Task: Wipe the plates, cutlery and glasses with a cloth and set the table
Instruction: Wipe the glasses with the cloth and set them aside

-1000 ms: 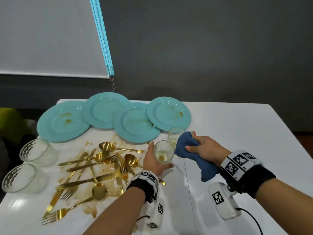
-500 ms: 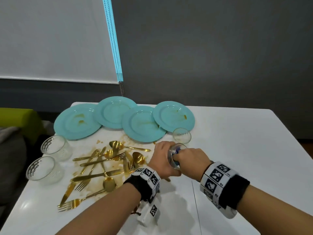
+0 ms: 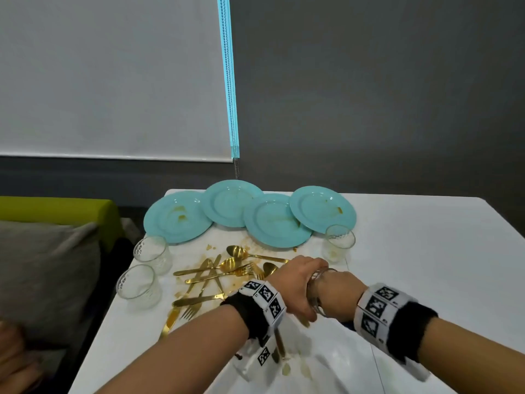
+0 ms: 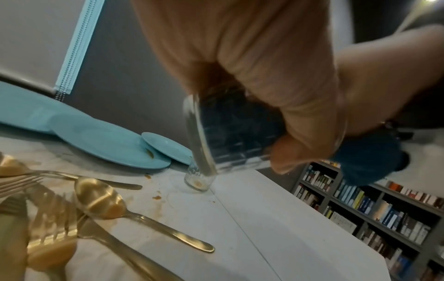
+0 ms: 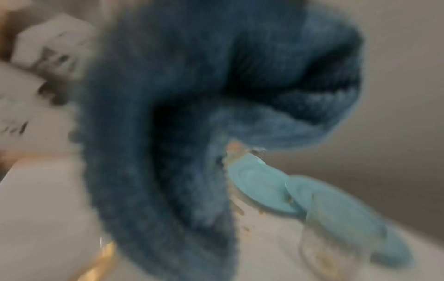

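While the left hand (image 3: 295, 288) grips the tilted glass (image 4: 223, 136) to steady it, the right hand (image 3: 338, 297) apparently works the blue cloth (image 4: 365, 161) inside; right fingers hidden, grasp uncertain

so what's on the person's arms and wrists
Bare forearms, no sleeves. Each wrist has a black fuzzy band and a white band printed with black square marker codes: left wrist, right wrist. A white camera box with another marker hangs under the left wrist.
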A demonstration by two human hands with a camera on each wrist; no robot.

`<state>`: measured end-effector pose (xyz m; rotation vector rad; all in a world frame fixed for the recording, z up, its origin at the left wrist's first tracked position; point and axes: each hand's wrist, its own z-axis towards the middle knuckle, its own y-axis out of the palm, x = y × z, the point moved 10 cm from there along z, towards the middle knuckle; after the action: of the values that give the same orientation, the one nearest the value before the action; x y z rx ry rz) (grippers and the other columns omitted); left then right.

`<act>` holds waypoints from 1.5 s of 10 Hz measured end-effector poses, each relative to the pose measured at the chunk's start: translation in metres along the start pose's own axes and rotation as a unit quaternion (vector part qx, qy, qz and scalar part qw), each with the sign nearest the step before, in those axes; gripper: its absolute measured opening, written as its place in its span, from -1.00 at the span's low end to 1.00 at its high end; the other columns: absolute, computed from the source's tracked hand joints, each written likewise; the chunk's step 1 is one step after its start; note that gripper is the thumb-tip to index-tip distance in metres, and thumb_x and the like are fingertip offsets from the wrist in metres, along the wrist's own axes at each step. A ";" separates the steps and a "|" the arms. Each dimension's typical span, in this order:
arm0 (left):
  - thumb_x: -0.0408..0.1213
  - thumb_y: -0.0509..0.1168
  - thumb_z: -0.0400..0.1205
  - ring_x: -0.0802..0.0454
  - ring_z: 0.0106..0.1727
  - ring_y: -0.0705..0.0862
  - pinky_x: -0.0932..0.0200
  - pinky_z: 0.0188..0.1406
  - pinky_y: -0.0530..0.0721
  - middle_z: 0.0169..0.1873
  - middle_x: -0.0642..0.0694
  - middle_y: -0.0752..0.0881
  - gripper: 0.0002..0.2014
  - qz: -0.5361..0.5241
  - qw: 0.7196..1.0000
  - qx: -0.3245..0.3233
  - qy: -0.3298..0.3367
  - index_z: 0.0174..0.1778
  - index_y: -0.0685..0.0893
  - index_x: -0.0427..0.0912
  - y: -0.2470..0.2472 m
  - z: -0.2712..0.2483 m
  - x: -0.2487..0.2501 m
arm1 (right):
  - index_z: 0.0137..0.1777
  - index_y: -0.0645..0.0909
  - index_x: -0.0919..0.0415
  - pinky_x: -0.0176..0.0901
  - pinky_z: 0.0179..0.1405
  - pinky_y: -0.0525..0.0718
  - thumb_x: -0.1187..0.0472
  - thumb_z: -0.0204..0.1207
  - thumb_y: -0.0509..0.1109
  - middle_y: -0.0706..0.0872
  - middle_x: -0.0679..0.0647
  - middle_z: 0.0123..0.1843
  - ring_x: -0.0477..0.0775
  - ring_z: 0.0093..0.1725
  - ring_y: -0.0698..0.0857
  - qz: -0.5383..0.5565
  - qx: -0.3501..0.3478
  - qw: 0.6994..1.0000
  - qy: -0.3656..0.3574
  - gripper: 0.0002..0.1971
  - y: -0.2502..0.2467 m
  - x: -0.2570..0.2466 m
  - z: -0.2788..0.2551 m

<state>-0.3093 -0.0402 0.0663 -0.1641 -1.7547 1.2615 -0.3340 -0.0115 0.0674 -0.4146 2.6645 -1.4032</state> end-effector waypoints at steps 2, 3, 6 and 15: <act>-0.16 0.69 0.11 -0.05 0.24 0.50 0.06 0.28 0.52 0.20 -0.12 0.57 -0.11 0.010 1.000 0.015 -0.004 0.36 0.47 -0.12 -0.002 -0.017 -0.005 | 0.32 0.56 0.32 -0.31 -0.15 0.45 0.30 0.64 0.16 0.64 0.27 0.29 0.21 0.28 0.63 0.122 0.040 0.992 -0.006 -0.69 0.003 -0.013 0.011; -0.20 0.68 0.08 -0.14 0.12 0.56 -0.07 0.13 0.60 0.08 -0.19 0.61 -0.18 0.003 0.995 0.104 -0.006 0.26 0.55 -0.26 -0.014 -0.025 -0.013 | 0.36 0.52 0.38 -0.58 -0.31 0.46 0.32 0.64 0.21 0.63 0.29 0.32 -0.36 -0.19 0.73 0.323 0.064 0.944 -0.017 -0.68 -0.004 -0.008 0.018; -0.24 0.66 0.15 -0.03 0.14 0.63 0.14 0.09 0.60 0.16 -0.08 0.65 -0.11 -0.027 0.996 -0.041 -0.068 0.41 0.44 -0.09 -0.019 -0.027 -0.016 | 0.33 0.53 0.19 -0.11 -0.12 0.34 0.16 0.70 0.06 0.67 0.17 0.24 0.27 0.20 0.66 -0.094 0.030 0.994 -0.044 -0.68 0.001 -0.038 0.003; -0.33 0.62 0.15 -0.11 0.31 0.49 0.20 0.32 0.44 0.26 -0.18 0.55 -0.13 -0.019 0.994 0.095 -0.042 0.42 0.47 -0.26 -0.024 -0.021 -0.023 | 0.05 0.61 0.18 -0.20 0.02 0.60 0.40 0.59 0.27 0.67 0.09 -0.02 -0.03 -0.13 0.63 0.634 -0.019 0.772 0.029 -0.84 0.010 -0.008 0.025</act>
<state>-0.2720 -0.0502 0.0726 0.0316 -1.6896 1.4171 -0.3231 -0.0242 0.0446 1.2249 2.0474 -0.8229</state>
